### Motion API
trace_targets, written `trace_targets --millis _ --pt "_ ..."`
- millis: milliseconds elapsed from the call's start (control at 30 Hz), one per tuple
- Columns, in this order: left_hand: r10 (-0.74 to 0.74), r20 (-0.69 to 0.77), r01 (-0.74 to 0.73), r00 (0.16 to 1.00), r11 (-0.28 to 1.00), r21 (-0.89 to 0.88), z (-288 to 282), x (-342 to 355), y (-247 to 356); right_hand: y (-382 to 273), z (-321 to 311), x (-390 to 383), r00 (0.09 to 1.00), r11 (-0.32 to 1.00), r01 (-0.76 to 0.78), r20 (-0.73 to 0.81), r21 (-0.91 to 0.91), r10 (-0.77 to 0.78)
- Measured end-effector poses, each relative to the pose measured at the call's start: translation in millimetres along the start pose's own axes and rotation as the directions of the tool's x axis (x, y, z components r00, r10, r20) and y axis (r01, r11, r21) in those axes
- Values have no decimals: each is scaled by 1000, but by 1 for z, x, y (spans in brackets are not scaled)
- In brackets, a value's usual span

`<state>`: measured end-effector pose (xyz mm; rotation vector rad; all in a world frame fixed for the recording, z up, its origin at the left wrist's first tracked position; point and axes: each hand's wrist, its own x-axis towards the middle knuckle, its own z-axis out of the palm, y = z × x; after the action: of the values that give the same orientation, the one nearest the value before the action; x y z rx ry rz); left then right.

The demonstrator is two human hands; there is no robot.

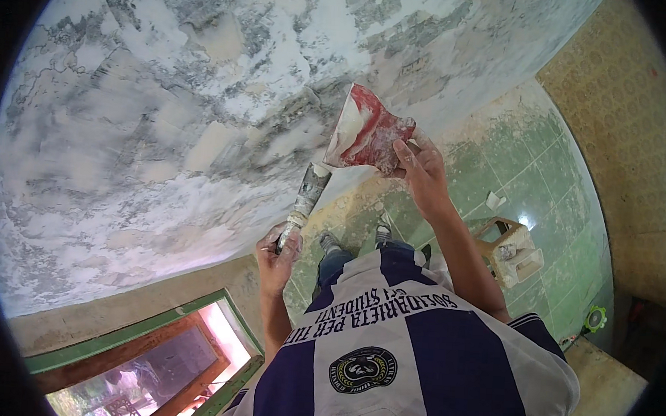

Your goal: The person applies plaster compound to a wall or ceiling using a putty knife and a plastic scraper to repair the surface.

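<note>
My right hand is closed round the narrow end of a red plastic putty spreader, thumb on top. White putty coats the spreader's wide edge and part of its face. In my left hand is a putty knife with a dark, putty-crusted handle and blade, pointing up. Its tip, carrying a little pale putty, lies close to the lower corner of the spreader; whether they touch I cannot tell. Both tools are in front of a patchy wall with white, grey and beige smears.
Below is a green tiled floor with white dust, my feet on it. A beige stool with a pale tray stands at right, near a white scrap. A green-framed window is at lower left, a patterned brown surface far right.
</note>
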<state>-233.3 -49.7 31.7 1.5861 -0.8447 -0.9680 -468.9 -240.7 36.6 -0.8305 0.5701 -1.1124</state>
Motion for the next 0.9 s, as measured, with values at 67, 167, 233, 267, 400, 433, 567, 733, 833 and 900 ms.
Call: trace_targets --millis 67,167,233,267,400,433,567,733,833,900 --pt "50 27 -50 998 999 7 3 -1 -1 0 -4 -5 1000 1000 -8 9 -12 8" --pt "44 32 -46 999 998 37 12 1 2 -8 -3 -13 1000 985 -11 18 -170 15" --pt "63 39 -65 997 997 38 16 3 1 -9 -3 -18 1000 949 -8 12 -315 13" --pt "84 46 -86 995 996 40 18 4 1 -8 -3 -20 999 949 8 38 -316 4" --pt "60 38 -63 997 996 58 28 4 4 -11 4 -28 993 950 105 75 -295 -87" --pt "50 39 -52 998 997 53 32 5 6 -6 4 -30 993 950 107 74 -294 -89" --pt "4 16 -4 1000 1000 -18 45 9 12 17 -3 -42 995 940 53 97 -338 -21" --pt "-4 -7 4 1000 996 -88 48 10 28 12 -15 -46 978 788 -152 25 -597 208" --pt "-9 7 10 1000 996 -85 49 8 30 17 -23 -37 997 884 -69 -69 -461 42" --pt "-10 25 11 1000 998 -64 47 5 27 12 -21 -31 985 957 107 -101 -268 -138"
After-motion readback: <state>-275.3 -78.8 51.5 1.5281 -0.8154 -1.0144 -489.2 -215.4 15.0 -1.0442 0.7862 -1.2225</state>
